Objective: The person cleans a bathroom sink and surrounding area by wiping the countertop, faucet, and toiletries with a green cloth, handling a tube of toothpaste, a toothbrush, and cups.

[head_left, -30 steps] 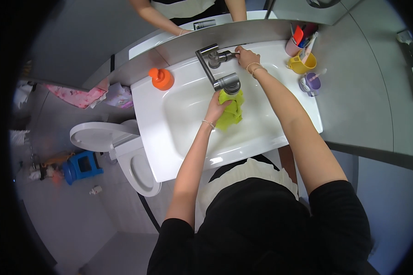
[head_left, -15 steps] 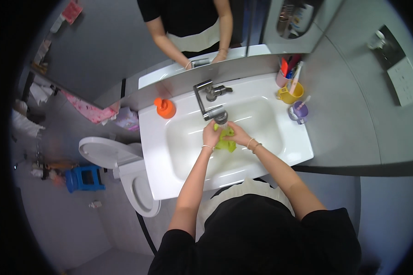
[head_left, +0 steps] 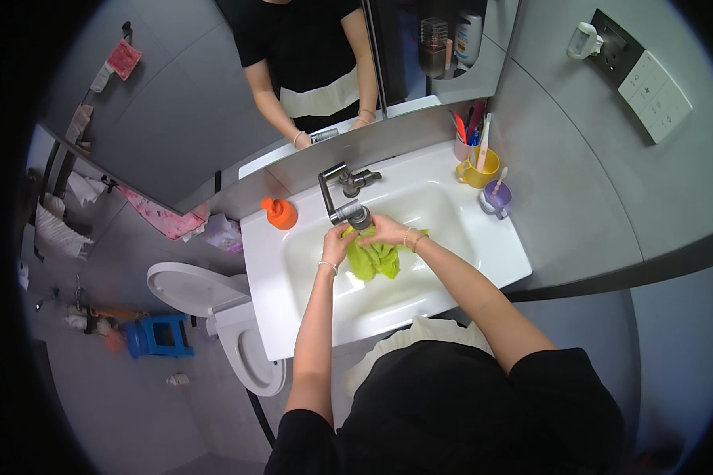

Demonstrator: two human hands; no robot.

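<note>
A yellow-green cloth [head_left: 378, 263] hangs spread out in the white sink basin [head_left: 448, 253]. My left hand [head_left: 337, 244] grips its upper left part, fingers closed on it. At the top right of the cloth, my right hand [head_left: 388, 230] has hold of it too. Both hands are just below the spout of the grey metal faucet [head_left: 360, 215], whose jointed arm reaches over the basin. Whether water is running cannot be made out. Part of the cloth shows beyond my right wrist.
An orange pump bottle [head_left: 280, 214] stands on the sink's left rim. Along the right rim are a pink cup of brushes [head_left: 464, 148], a yellow mug [head_left: 478, 169] and a purple mug [head_left: 496, 199]. A toilet [head_left: 253, 355] with raised lid stands left; a mirror [head_left: 174, 87] hangs behind.
The cloth is more spread out and more of it shows below my hands. My right hand has moved over its top. The view has turned and shifted slightly.
</note>
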